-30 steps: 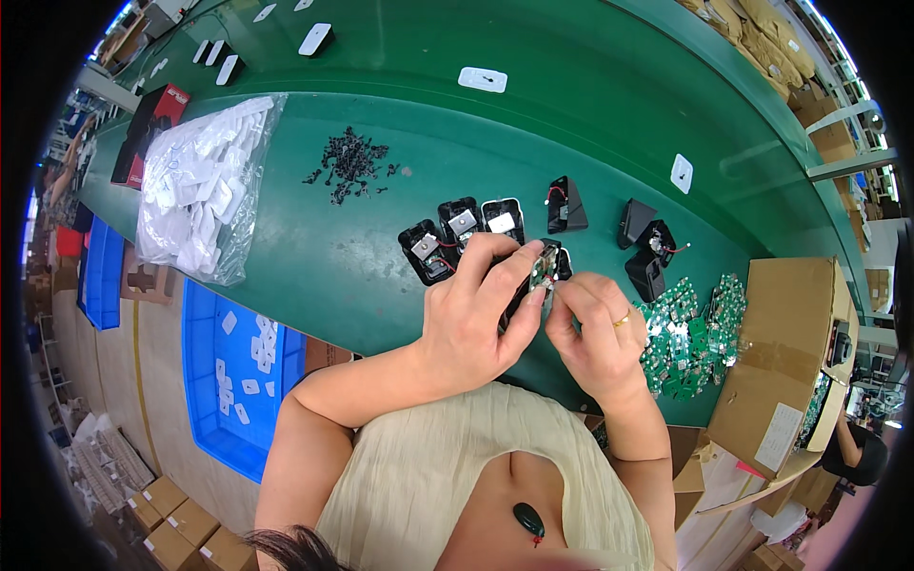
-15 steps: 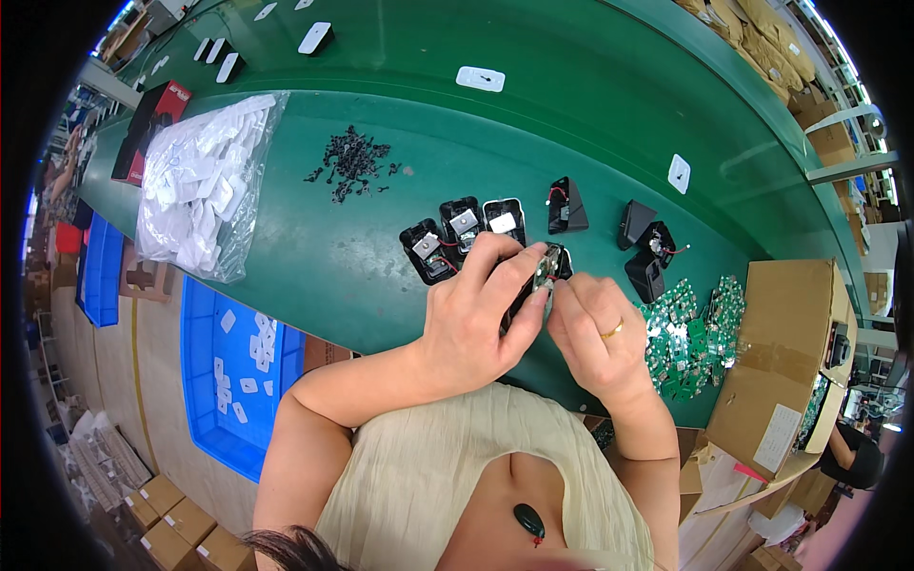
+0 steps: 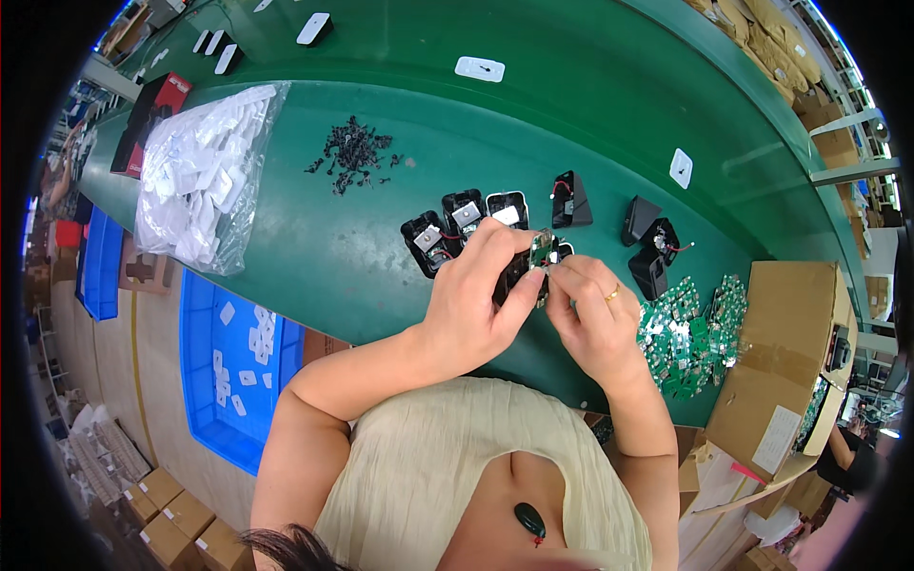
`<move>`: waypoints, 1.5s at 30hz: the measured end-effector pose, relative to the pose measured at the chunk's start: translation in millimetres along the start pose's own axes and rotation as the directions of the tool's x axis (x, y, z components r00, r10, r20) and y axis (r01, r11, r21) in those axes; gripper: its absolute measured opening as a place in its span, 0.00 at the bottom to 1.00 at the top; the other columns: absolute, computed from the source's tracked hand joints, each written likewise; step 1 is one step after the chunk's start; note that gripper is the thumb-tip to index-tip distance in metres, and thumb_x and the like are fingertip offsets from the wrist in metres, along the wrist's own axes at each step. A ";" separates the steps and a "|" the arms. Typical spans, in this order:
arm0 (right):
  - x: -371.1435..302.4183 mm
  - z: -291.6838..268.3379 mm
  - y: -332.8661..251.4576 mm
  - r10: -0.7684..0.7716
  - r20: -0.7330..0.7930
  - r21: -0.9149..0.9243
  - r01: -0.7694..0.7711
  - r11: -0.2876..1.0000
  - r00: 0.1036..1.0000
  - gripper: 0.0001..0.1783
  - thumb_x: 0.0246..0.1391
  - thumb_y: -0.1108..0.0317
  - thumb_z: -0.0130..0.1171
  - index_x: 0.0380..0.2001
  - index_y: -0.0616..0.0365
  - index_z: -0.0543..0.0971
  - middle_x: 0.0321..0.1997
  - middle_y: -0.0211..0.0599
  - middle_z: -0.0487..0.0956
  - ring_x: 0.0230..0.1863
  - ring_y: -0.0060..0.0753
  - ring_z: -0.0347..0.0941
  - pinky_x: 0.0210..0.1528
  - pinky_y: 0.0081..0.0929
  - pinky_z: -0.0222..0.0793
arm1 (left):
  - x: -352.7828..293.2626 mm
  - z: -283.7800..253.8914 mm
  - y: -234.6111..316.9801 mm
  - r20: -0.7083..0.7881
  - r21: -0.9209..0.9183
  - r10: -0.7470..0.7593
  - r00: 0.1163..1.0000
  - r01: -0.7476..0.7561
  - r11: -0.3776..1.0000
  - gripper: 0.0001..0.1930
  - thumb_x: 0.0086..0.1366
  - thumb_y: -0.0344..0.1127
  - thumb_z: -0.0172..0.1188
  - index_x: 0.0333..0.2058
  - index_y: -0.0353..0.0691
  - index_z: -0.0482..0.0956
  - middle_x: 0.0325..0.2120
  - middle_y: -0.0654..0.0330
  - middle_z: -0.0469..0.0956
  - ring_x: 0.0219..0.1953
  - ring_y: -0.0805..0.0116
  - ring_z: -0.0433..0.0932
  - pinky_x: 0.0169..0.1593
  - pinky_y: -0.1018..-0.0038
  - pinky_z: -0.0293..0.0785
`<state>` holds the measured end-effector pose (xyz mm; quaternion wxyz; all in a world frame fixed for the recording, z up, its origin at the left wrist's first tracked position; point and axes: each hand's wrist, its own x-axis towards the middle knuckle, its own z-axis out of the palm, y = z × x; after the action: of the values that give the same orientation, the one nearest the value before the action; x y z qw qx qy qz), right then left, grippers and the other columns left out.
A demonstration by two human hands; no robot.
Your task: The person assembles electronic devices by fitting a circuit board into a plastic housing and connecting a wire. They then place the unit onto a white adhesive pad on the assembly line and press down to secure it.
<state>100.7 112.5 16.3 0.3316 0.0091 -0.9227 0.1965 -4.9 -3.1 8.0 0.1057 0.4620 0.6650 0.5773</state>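
Between thumb and fingers, my left hand grips a small green circuit board, along with a black plastic housing partly hidden under the fingers. The fingertips of my right hand are pinched at the board's right edge; a small pale piece, seemingly a wire plug, shows there, mostly covered. Just beyond my left hand lie open black housings with silvery blocks and red wires inside. Right of them is another black housing with a wire. A loose pile of green circuit boards lies beside my right hand.
Small black parts are heaped on the green bench. A clear bag of white plastic pieces lies left. A blue bin stands below the bench's left edge, a cardboard box at right. More black housings sit far right.
The circuit board has tilted, so more of its green face shows. My right fingertips have shifted slightly up against its edge. My left hand keeps its grip; the whole view has moved a little.
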 end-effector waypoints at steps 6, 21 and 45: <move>-4.6 -1.5 10.5 0.229 0.190 0.245 -0.272 0.931 0.955 0.10 0.37 0.84 0.57 0.25 0.64 0.70 0.26 0.39 0.71 0.22 0.36 0.70 0.22 0.26 0.67 | -0.2 0.8 -13.9 0.272 -0.232 -0.452 0.850 0.513 0.826 0.09 0.58 0.33 0.52 0.35 0.36 0.67 0.20 0.57 0.70 0.20 0.68 0.71 0.26 0.73 0.66; -1.7 -5.1 14.0 0.406 0.288 0.395 -0.494 0.775 0.867 0.07 0.41 0.85 0.55 0.26 0.64 0.71 0.22 0.32 0.69 0.20 0.19 0.66 0.20 0.17 0.63 | 11.9 -2.9 -15.7 0.478 -0.336 -0.564 0.673 0.733 0.591 0.06 0.60 0.33 0.49 0.34 0.39 0.67 0.19 0.65 0.67 0.09 0.81 0.60 0.10 0.82 0.51; 6.6 -5.1 12.6 0.085 0.247 0.029 -0.095 0.995 0.965 0.10 0.37 0.83 0.56 0.25 0.64 0.67 0.26 0.41 0.68 0.22 0.41 0.68 0.23 0.31 0.66 | 5.5 6.6 -17.2 0.169 -0.024 -0.267 0.949 0.275 0.961 0.07 0.59 0.31 0.51 0.36 0.38 0.68 0.22 0.62 0.70 0.24 0.75 0.67 0.29 0.78 0.64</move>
<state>96.8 126.8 19.5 0.2055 -0.0020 -0.9519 0.2273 -11.9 7.0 -6.8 0.2493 0.4098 0.6972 0.5327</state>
